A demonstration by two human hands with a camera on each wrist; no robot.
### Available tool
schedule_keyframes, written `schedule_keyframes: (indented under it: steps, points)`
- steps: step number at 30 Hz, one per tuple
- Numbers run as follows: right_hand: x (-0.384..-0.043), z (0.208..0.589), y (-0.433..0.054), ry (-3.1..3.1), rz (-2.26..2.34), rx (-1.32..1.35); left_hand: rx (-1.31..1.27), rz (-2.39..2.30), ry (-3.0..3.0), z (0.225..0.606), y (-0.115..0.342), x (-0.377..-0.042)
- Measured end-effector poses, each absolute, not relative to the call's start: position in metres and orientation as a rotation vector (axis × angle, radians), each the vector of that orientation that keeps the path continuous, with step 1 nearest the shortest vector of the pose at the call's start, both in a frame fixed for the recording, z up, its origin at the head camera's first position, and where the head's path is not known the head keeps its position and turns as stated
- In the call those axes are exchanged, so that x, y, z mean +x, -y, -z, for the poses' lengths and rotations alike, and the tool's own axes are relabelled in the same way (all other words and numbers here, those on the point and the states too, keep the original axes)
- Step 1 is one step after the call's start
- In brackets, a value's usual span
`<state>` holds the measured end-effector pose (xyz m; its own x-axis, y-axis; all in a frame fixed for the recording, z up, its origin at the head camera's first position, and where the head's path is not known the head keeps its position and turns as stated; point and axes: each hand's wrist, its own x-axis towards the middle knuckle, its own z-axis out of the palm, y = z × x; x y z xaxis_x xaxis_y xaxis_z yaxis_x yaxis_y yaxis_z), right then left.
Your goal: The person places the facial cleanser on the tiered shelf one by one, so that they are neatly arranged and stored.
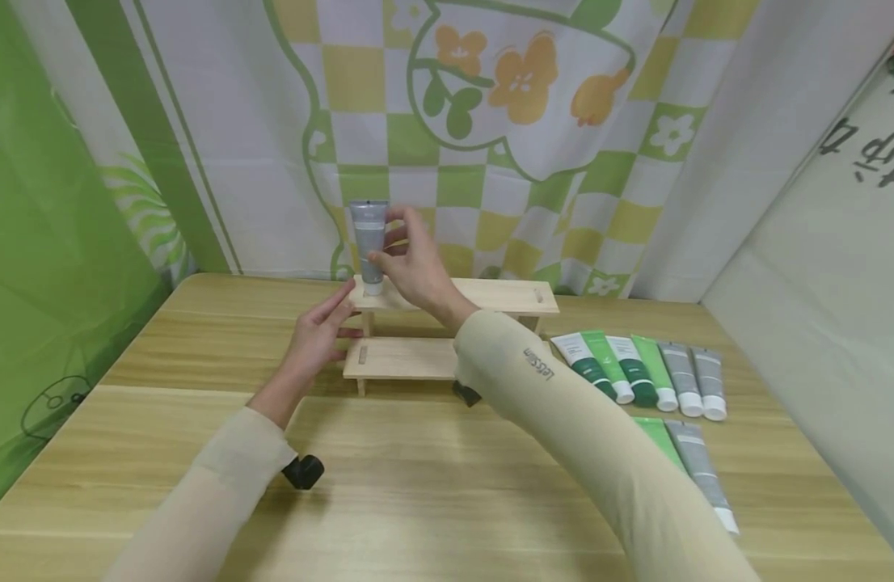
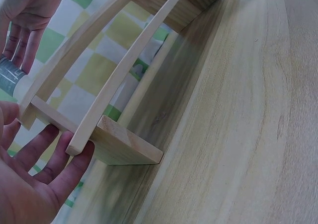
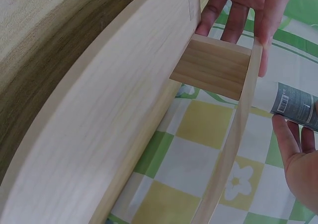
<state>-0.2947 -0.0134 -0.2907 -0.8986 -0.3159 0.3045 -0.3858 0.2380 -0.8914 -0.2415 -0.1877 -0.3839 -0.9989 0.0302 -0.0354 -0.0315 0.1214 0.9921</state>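
A grey squeeze tube point(image 1: 369, 242) stands cap down at the left end of the wooden two-step shelf point(image 1: 483, 295). My right hand point(image 1: 418, 263) pinches that tube from its right side, thumb in front. In the right wrist view its white cap point(image 3: 264, 96) meets the upper board. My left hand point(image 1: 316, 335) holds the shelf's left end. As the left wrist view shows, the thumb lies at the upper board and the fingers point(image 2: 74, 174) reach the side support and lower board.
To the right lies a row of white-and-green, green and grey tubes point(image 1: 681, 378). Nearer me lie a green tube point(image 1: 658, 440) and another grey tube point(image 1: 697, 469). A patterned curtain point(image 1: 461, 186) hangs close behind the shelf.
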Motion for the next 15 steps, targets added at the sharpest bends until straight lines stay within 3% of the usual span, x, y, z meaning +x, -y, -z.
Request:
schedule_keyframes:
  steps: [15]
  points:
    - [-0.2937,0.2888,0.013,2.473,-1.748,0.664,0.002,-2.051,-2.323,0.3821,0.1868,-0.2397]
